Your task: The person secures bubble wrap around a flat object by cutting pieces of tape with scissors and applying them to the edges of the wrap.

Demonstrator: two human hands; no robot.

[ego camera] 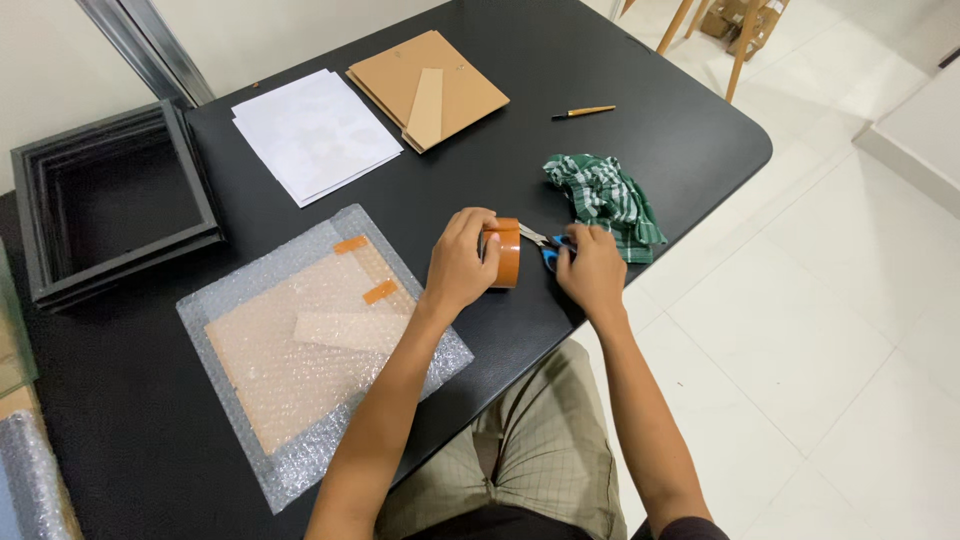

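My left hand (458, 262) grips a roll of brown tape (507, 254), held upright on the black table (620, 140). Just right of the roll, my right hand (592, 270) is closed on blue-handled scissors (548, 246), whose blades point at the roll. To the left lies a flat board wrapped in bubble wrap (310, 350), fastened with two short strips of brown tape (365, 268). A green checked cloth (605, 200) lies crumpled behind my right hand.
White paper sheets (312, 132) and brown cardboard pieces (430, 88) lie at the far side, with a pen-like tool (585, 111) to their right. Stacked black frames (110, 200) stand at the left. A bubble wrap roll (30, 480) is at bottom left. The table edge runs close on the right.
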